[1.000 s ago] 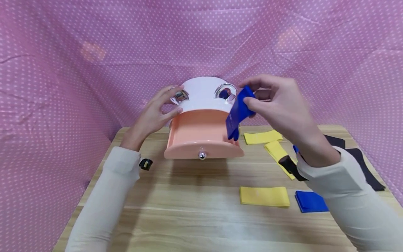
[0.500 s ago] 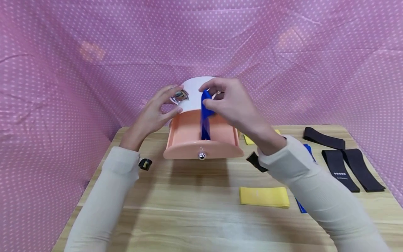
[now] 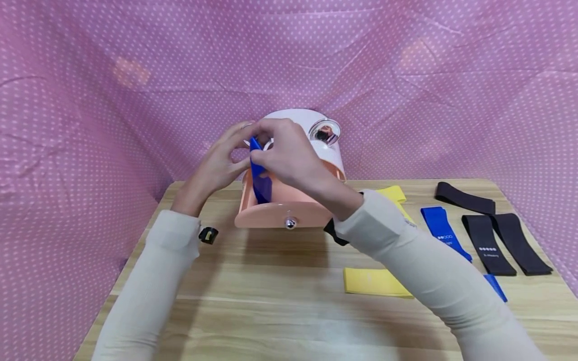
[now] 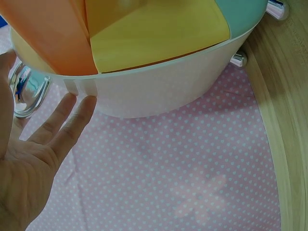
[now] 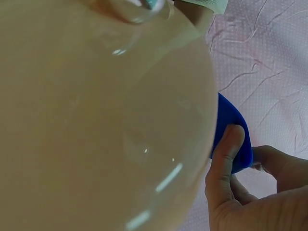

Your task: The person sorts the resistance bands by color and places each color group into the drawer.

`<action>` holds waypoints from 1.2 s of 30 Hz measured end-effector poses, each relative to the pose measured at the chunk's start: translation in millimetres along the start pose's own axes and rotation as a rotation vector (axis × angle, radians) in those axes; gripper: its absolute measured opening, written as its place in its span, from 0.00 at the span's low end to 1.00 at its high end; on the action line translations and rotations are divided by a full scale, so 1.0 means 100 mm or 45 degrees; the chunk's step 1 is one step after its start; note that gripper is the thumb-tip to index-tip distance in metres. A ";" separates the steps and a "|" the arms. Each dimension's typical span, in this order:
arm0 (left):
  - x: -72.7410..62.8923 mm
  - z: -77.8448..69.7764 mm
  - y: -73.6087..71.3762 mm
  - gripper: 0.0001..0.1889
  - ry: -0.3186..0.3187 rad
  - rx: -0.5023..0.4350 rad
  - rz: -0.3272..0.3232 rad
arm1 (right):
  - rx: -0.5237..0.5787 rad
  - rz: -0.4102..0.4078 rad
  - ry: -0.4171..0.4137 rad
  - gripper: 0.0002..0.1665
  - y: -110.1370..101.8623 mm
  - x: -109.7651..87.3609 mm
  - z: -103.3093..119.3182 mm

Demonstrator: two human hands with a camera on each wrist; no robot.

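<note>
A white drawer case with a peach drawer pulled out stands at the back of the table. My right hand pinches a folded blue resistance band between thumb and fingers. The band hangs down into the drawer's left side. In the right wrist view, the band shows beyond the drawer front. My left hand rests on the case's left side, fingers spread. Two of its straight fingers touch the white wall in the left wrist view.
Black bands, a blue band and a yellow band lie on the right of the table. Another yellow band is partly behind my right arm. A pink dotted cloth surrounds the table.
My right hand has carried the blue band leftward, from the drawer's right edge across to its left side. The left hand has stayed on the case.
</note>
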State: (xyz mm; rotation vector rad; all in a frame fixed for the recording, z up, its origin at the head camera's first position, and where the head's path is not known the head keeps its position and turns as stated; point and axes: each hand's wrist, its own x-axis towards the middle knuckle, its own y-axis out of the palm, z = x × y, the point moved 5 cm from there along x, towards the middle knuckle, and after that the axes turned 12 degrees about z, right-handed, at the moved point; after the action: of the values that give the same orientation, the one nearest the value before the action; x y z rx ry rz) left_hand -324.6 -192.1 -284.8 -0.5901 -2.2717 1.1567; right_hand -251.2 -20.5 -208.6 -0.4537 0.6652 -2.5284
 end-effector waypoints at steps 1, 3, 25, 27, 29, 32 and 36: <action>0.00 0.00 0.00 0.36 -0.003 0.014 0.000 | 0.000 0.005 0.000 0.17 0.02 0.01 0.01; 0.00 0.01 0.00 0.36 -0.012 0.030 -0.006 | -0.051 -0.002 -0.004 0.17 0.04 0.04 0.02; 0.00 0.01 0.01 0.35 -0.106 0.036 0.025 | -0.069 0.022 0.355 0.16 -0.12 -0.20 -0.66; 0.00 0.01 0.01 0.35 -0.105 0.034 0.025 | -0.038 0.031 0.364 0.16 -0.12 -0.23 -0.73; 0.00 0.01 0.01 0.36 -0.106 0.035 0.025 | -0.071 0.031 0.355 0.15 -0.12 -0.27 -0.79; 0.00 0.01 0.02 0.36 -0.107 0.036 0.023 | -0.191 0.025 0.345 0.13 -0.13 -0.32 -0.83; 0.00 0.02 0.01 0.36 -0.107 0.036 0.021 | -0.378 0.008 0.332 0.12 -0.14 -0.36 -0.90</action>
State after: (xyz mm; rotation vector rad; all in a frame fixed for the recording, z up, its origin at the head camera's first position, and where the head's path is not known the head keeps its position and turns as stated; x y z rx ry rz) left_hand -325.6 -192.7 -287.0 -0.5603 -2.3207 1.2412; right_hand -264.0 42.1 -282.3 -0.2198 1.1468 -2.5135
